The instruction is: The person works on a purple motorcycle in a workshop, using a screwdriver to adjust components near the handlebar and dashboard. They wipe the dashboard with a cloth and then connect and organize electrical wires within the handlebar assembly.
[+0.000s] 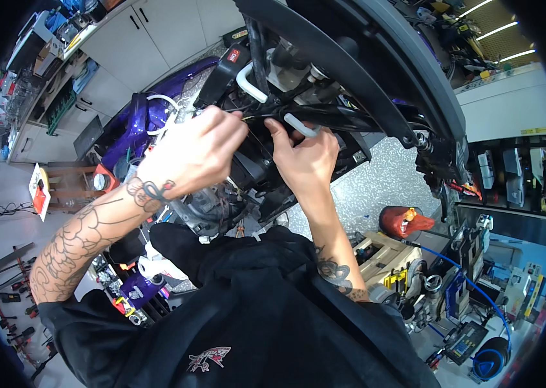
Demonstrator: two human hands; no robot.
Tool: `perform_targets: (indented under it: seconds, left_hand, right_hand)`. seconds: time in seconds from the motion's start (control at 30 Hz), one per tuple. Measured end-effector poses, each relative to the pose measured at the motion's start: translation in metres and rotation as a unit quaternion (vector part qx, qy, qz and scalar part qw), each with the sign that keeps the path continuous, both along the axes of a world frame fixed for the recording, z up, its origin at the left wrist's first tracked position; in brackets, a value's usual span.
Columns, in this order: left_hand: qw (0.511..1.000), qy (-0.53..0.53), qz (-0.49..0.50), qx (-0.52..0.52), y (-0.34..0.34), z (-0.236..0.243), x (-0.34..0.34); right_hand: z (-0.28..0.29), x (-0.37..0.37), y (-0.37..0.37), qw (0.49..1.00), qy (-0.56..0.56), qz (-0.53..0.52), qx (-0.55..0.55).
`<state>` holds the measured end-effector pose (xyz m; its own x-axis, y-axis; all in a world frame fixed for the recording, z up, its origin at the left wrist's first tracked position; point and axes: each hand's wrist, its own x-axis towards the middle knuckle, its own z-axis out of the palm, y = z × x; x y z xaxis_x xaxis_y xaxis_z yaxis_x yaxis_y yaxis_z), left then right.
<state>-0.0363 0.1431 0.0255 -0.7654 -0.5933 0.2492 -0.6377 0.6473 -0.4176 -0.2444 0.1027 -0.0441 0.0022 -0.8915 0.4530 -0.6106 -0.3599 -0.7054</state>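
Both my hands are inside the stripped front of what looks like a motor scooter, among black frame parts (344, 118) and cables. My left hand (205, 145) is closed, its fingertips pinched near a thin dark wire (257, 117); what lies inside its grip is hidden. A short way to the right, my right hand (308, 158) has its thumb raised and its fingers curled, and I cannot make out what they hold. One white bent tube (247, 85) rises just beyond my hands. Another white tube (300, 125) stands against my right fingers.
A long black curved panel (331, 58) arches over the far right side. Purple body panels (132, 132) are at the left. On the right stand a red container (405, 222), a wooden crate (383, 255) and a blue hose (473, 282). White cabinets (147, 42) line the back.
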Motion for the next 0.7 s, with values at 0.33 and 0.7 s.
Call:
perform_targets:
  seconds: [0.33, 0.7]
  left_hand:
    - [0.999, -0.004, 0.043, -0.002, 0.015, -0.004, 0.038]
    - [0.953, -0.039, 0.300, -0.012, 0.047, 0.024, 0.005]
  right_hand:
    - [0.000, 0.000, 0.004, 0.996, -0.017, -0.008, 0.088]
    - [-0.004, 0.001, 0.002, 0.997, -0.045, 0.024, 0.064]
